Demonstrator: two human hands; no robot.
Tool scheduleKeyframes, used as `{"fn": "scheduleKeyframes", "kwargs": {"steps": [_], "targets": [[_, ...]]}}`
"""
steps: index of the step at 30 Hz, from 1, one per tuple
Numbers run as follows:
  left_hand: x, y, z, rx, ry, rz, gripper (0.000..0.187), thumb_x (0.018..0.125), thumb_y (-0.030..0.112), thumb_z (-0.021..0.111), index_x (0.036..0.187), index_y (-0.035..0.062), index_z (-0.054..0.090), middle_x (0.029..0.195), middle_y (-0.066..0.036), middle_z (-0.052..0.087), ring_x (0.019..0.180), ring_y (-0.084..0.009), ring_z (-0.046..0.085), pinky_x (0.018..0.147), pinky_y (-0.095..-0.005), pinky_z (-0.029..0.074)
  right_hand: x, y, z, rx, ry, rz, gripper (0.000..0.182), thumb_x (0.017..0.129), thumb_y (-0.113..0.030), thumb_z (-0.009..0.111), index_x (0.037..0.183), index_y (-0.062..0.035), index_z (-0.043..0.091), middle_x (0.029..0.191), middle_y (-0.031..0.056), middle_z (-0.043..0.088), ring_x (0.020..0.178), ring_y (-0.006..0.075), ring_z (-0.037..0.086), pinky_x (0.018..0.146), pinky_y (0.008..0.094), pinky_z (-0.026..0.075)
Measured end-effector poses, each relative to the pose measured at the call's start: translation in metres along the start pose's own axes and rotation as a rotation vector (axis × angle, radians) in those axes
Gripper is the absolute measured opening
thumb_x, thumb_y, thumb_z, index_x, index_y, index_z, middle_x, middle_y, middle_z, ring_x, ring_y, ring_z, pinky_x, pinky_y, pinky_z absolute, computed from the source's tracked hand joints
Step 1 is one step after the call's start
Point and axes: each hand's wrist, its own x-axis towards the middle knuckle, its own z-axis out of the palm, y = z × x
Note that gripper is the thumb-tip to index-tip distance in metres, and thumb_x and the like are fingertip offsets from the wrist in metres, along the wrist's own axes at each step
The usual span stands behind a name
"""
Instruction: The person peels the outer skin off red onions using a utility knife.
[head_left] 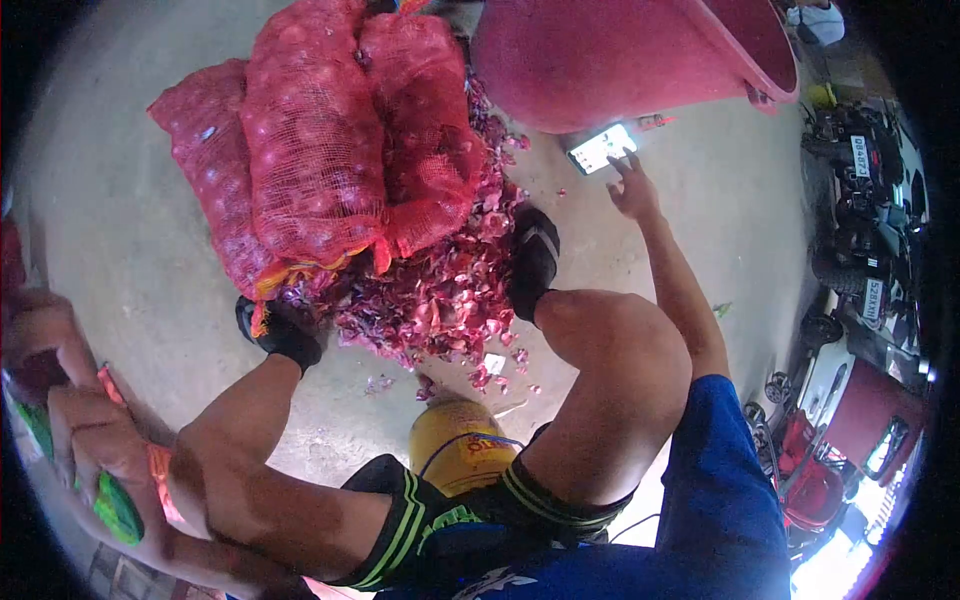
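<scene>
My right hand (632, 186) reaches forward, its fingers apart and a fingertip at the lit screen of a smartphone (600, 150). The phone lies at the foot of a large red tub. At the far left edge, my left hand (105, 435) is raised with bent fingers round a bright green object (118, 508), partly hidden, whose kind I cannot make out. A dark roundish thing (38, 370) shows near those fingers. Between my feet lies a heap of red onion skins (430, 300), beside full red mesh sacks of onions (310, 130).
The red tub (610, 60) stands at the upper right. A yellow bucket (455, 440) is between my legs. Parked motorcycles (865, 220) line the right edge. Orange-red netting (160, 475) lies beside my left leg, and a small white piece (494, 364) rests among the skins.
</scene>
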Motion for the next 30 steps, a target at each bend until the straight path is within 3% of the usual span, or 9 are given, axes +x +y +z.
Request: {"fn": "scheduleKeyframes", "kwargs": {"steps": [2, 3, 6, 11, 15, 22, 24, 25, 30], "targets": [[0.02, -0.039, -0.097, 0.486, 0.242, -0.057, 0.052, 0.109, 0.039, 0.042, 0.157, 0.0177, 0.037, 0.156, -0.003, 0.045, 0.119, -0.0219, 0.041, 0.099, -0.0395, 0.034, 0.005, 0.001, -0.002, 0.021, -0.032, 0.034, 0.068, 0.089, -0.014, 0.073, 0.153, -0.0216, 0.053, 0.171, 0.0151, 0.03, 0.121, 0.0417, 0.067, 0.099, 0.0542, 0.058], [0.031, -0.06, -0.157, 0.813, 0.314, -0.152, 0.054, 0.11, 0.042, 0.041, 0.159, 0.019, 0.036, 0.159, -0.003, 0.043, 0.128, -0.0238, 0.041, 0.105, -0.0418, 0.034, 0.006, -0.001, -0.005, 0.021, -0.036, 0.036, 0.068, 0.089, -0.014, 0.073, 0.153, -0.0216, 0.053, 0.171, 0.0151, 0.03, 0.121, 0.0417, 0.067, 0.099, 0.0542, 0.058], [0.039, -0.094, -0.312, 1.649, 0.15, -0.285, 0.06, 0.111, 0.051, 0.037, 0.164, 0.0229, 0.032, 0.169, -0.003, 0.038, 0.153, -0.0296, 0.039, 0.124, -0.0486, 0.035, 0.005, -0.006, -0.009, 0.009, -0.046, 0.047, 0.069, 0.089, -0.015, 0.073, 0.154, -0.0221, 0.052, 0.173, 0.0116, 0.028, 0.122, 0.0426, 0.067, 0.099, 0.0547, 0.058], [0.03, -0.093, -0.319, 2.05, 0.26, -0.306, 0.068, 0.108, 0.061, 0.024, 0.164, 0.0236, 0.034, 0.17, -0.004, 0.037, 0.152, -0.0338, 0.041, 0.124, -0.0543, 0.035, 0.005, -0.005, -0.013, 0.018, -0.062, 0.047, 0.068, 0.09, -0.015, 0.072, 0.155, -0.0225, 0.051, 0.173, 0.008, 0.027, 0.124, 0.0413, 0.066, 0.097, 0.0533, 0.059], [0.053, -0.111, -0.258, 0.326, 0.839, -0.301, 0.072, 0.107, 0.064, 0.025, 0.164, 0.0202, 0.036, 0.166, -0.009, 0.043, 0.151, -0.0353, 0.043, 0.12, -0.0578, 0.04, 0.005, -0.002, -0.012, 0.004, -0.046, 0.036, 0.069, 0.09, -0.014, 0.072, 0.155, -0.0228, 0.051, 0.172, 0.0067, 0.029, 0.125, 0.04, 0.066, 0.097, 0.052, 0.06], [0.045, -0.098, -0.265, 0.764, 0.406, -0.283, 0.074, 0.098, 0.06, 0.057, 0.157, 0.0169, 0.042, 0.159, -0.007, 0.05, 0.142, -0.0322, 0.051, 0.119, -0.0451, 0.043, 0.013, 0.005, -0.007, -0.02, -0.017, -0.009, 0.066, 0.09, -0.014, 0.071, 0.153, -0.0252, 0.053, 0.171, 0.0045, 0.032, 0.126, 0.0383, 0.066, 0.098, 0.0508, 0.06], [0.039, -0.099, -0.276, 1.985, 0.148, -0.374, 0.063, 0.108, 0.037, 0.048, 0.164, 0.0162, 0.028, 0.169, -0.009, 0.037, 0.154, -0.0314, 0.037, 0.127, -0.0461, 0.031, 0.016, 0.002, -0.005, -0.005, -0.016, -0.014, 0.065, 0.09, -0.015, 0.071, 0.152, -0.0252, 0.054, 0.171, 0.0045, 0.033, 0.127, 0.0378, 0.065, 0.098, 0.0507, 0.06], [0.036, -0.098, -0.28, 1.987, 0.152, -0.375, 0.063, 0.108, 0.037, 0.048, 0.164, 0.0162, 0.028, 0.169, -0.009, 0.037, 0.154, -0.0314, 0.037, 0.127, -0.0461, 0.031, 0.017, 0.002, -0.005, -0.024, -0.011, -0.011, 0.063, 0.09, -0.014, 0.071, 0.151, -0.0248, 0.055, 0.17, 0.0046, 0.033, 0.124, 0.0372, 0.067, 0.097, 0.0504, 0.06], [0.048, -0.113, -0.247, 0.545, 0.602, -0.258, 0.065, 0.11, 0.051, 0.038, 0.163, 0.0156, 0.033, 0.165, -0.012, 0.042, 0.15, -0.0355, 0.044, 0.124, -0.0521, 0.039, 0.009, -0.006, -0.012, 0.045, 0.006, -0.018, 0.06, 0.091, -0.012, 0.071, 0.149, -0.0222, 0.056, 0.166, 0.0071, 0.038, 0.112, 0.0351, 0.072, 0.093, 0.0501, 0.061]]}}
